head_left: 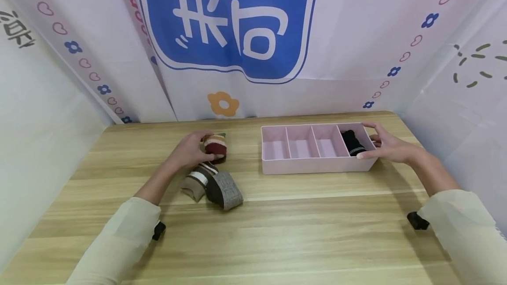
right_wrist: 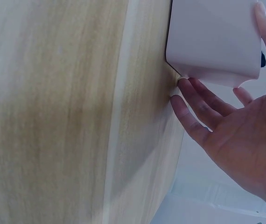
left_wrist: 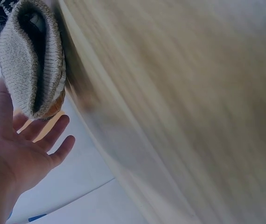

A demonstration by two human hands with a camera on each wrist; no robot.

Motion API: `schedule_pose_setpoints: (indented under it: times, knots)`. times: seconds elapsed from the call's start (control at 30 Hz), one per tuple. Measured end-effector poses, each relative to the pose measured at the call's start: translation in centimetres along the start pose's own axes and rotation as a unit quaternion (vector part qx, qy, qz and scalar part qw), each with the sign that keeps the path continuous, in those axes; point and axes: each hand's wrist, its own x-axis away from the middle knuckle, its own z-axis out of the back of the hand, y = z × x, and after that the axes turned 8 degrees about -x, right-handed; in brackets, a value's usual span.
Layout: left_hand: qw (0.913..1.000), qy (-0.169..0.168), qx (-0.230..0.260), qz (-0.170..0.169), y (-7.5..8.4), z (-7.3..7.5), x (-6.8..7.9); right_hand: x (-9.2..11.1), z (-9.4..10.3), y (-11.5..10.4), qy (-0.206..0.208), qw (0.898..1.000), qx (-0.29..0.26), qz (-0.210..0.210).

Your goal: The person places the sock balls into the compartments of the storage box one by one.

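Observation:
My left hand (head_left: 191,149) grips a rolled sock (head_left: 216,145) striped in dark red, cream and green, thumb at its near side and fingers at its far side. Just nearer to me lie a brown-and-white striped rolled sock (head_left: 199,181) and a grey and dark one (head_left: 227,189), side by side. In the left wrist view a ribbed beige sock cuff (left_wrist: 18,70) covers part of that hand's fingers. My right hand (head_left: 390,146) holds the right end of a pink divided box (head_left: 317,166), thumb on the front rim. A black rolled sock (head_left: 351,143) sits in its rightmost compartment.
The box's other three compartments hold nothing. Everything rests on a wood-grain table (head_left: 293,232). A printed cloth (head_left: 348,56) hangs behind its far edge, and pale walls stand at the left and right.

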Motion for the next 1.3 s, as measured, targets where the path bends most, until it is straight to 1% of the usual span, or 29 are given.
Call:
schedule_pose_setpoints:
  times: [0.43, 0.5, 0.7, 0.9, 1.1, 1.3]
  knots:
    - [0.9986, 0.001, 0.050, 0.017, 0.5, 0.0, -0.1, 0.2, -0.1, -0.2, 0.000, 1.000, -0.003, -0.001]
    - [0.9982, 0.003, 0.057, 0.017, 0.7, 0.1, -0.1, 0.3, -0.1, -0.2, 0.000, 1.000, -0.003, -0.002]
    - [0.9968, 0.014, 0.078, 0.000, 1.4, 0.3, -0.2, 0.3, -0.1, -0.3, 0.000, 1.000, -0.006, 0.001]
    - [0.9936, 0.032, 0.109, -0.001, 2.5, 0.7, -0.4, 0.0, 0.0, -0.3, 0.000, 1.000, -0.004, -0.005]
    - [0.9890, 0.050, 0.138, -0.018, 3.9, 1.0, -0.9, 0.0, 0.1, -0.3, 0.000, 1.000, -0.002, -0.004]
    - [0.9851, 0.056, 0.161, -0.024, 5.5, 1.0, -1.3, 0.0, 0.0, -0.2, 0.000, 1.000, -0.003, -0.005]
